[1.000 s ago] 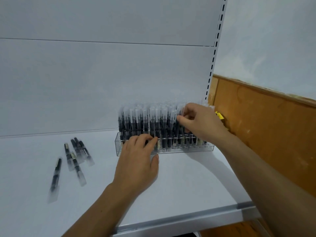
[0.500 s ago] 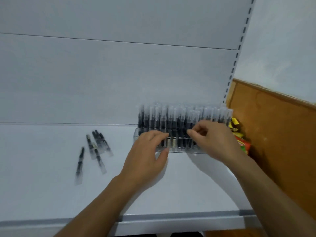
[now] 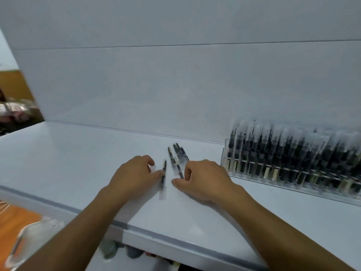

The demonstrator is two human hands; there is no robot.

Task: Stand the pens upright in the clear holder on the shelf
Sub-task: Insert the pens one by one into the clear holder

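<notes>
Several dark pens with clear caps lie loose on the white shelf (image 3: 78,163). One single pen (image 3: 163,174) lies apart on the left, and a small cluster of pens (image 3: 176,157) lies just to its right. My left hand (image 3: 134,176) rests on the shelf with fingers curled under and its thumb tip touching the single pen. My right hand (image 3: 204,179) sits at the cluster's near end, thumb and forefinger apart on either side of one pen's tip. The clear holder (image 3: 226,153) stands at the right, packed with upright pens (image 3: 289,153). The view is blurred.
The shelf's white back panel (image 3: 175,85) rises behind. The grey front edge (image 3: 58,205) runs across below my arms. An orange surface (image 3: 13,222) and a clear object (image 3: 33,237) lie below left. Small items sit under the shelf.
Both hands left the holder and moved left to the loose pens. My head turned left, so the holder now sits at the right edge of view.
</notes>
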